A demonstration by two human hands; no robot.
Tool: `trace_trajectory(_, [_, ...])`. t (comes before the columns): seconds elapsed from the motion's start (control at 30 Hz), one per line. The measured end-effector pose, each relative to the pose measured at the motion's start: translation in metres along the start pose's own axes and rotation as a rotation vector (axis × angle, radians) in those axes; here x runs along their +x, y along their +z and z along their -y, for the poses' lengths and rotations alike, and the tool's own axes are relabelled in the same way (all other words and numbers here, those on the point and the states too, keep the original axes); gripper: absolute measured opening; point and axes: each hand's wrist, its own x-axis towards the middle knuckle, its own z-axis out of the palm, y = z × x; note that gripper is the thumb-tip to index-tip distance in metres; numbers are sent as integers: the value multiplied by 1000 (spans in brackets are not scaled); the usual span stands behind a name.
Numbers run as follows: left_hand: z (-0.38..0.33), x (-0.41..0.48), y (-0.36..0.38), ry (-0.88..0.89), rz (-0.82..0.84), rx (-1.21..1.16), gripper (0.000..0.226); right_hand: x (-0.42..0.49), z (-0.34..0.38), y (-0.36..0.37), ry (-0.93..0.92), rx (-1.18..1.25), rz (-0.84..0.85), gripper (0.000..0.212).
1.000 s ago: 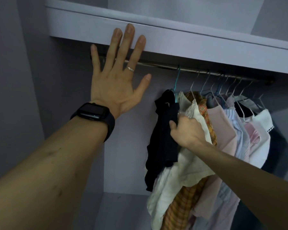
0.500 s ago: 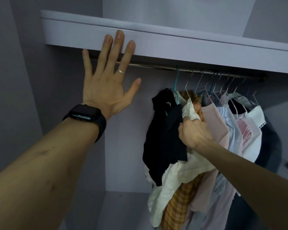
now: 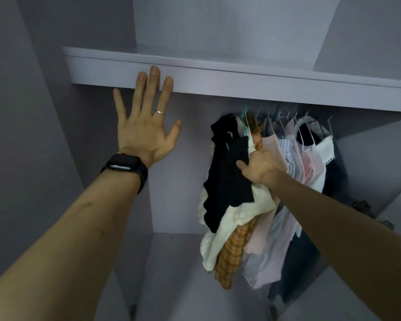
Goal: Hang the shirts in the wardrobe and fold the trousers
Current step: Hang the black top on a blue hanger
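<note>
No text, label, brand or number can be read on anything in view.

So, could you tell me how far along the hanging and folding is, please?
Done: a row of shirts hangs on hangers at the right of the wardrobe. In hand: the right hand grips the black shirt at the row's left end, against a cream one; the left hand is spread open, fingertips at the shelf edge. Left: no trousers are in view, so the folding cannot be judged.
</note>
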Motion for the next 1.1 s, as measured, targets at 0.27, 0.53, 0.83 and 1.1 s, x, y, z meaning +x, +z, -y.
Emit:
trace_trajectory(0.27, [-47,-30,-33,-249,304,-184,89,-94,-25,-53,-197,472,-207,35])
trace_trajectory(0.53, [-151,-139,-65,-178,495,-488,76,-197,-91,-33,-169,669,-254,30])
trace_trajectory(0.83, [-220,-186,-52,-159,705,-550,68,-224,-149,20,-72,658,-85,27])
trace_trajectory(1.1, [-251,-147,-24,-64,678,-626,66,-210,-186,22,42,652,-129,32])
